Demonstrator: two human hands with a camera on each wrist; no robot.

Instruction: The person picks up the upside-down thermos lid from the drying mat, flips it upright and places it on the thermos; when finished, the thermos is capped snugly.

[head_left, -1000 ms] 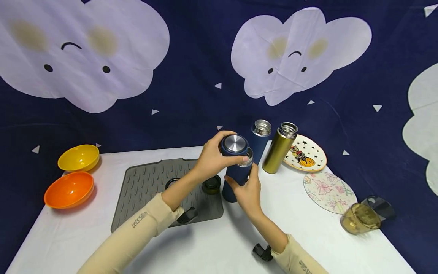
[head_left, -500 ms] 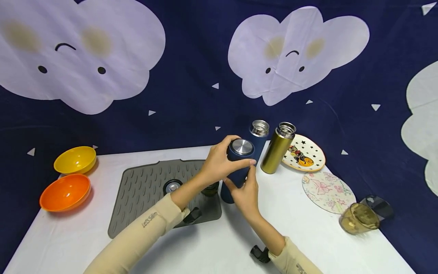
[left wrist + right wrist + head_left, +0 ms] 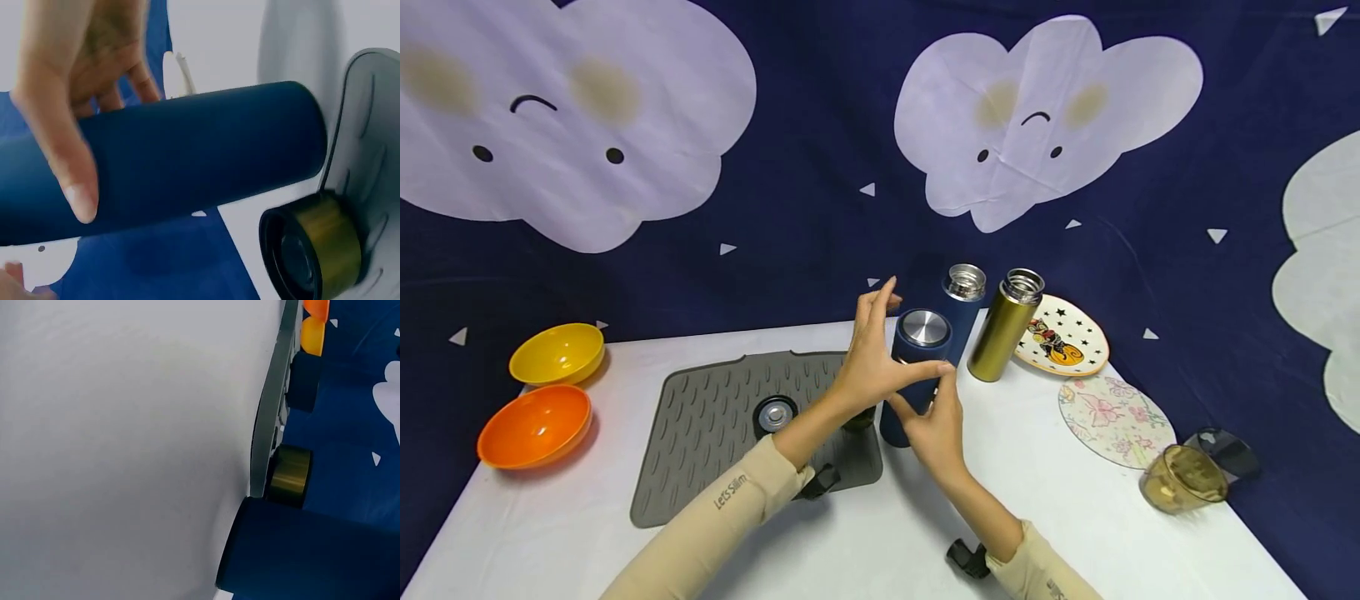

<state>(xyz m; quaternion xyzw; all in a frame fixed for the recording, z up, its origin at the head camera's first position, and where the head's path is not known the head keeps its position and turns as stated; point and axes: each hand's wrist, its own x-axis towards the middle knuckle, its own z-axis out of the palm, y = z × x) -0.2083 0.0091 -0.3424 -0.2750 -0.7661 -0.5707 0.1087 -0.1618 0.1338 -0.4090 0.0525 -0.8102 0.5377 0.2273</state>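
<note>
- When turning the steel-topped lid (image 3: 925, 327), best keep it level to avoid cross-threading.
- Grasping front blue bottle (image 3: 212, 144) with right hand (image 3: 934, 435); holding left hand (image 3: 872, 367) loosely spread around lid, fingers straight, not clenched.
- Standing near upright at right edge of grey mat (image 3: 700, 433): the bottle.
- Probably worth setting left fingertips evenly round lid rim, bracing body firmly with right, staying clear of gold-sided cap (image 3: 334, 244).
- Can't see threads; can't judge lid seating.
- Can't confirm base contact with bench (image 3: 865, 542).
- Missing from left wrist view: lid end, cut off. From right wrist view: both hands.
</note>
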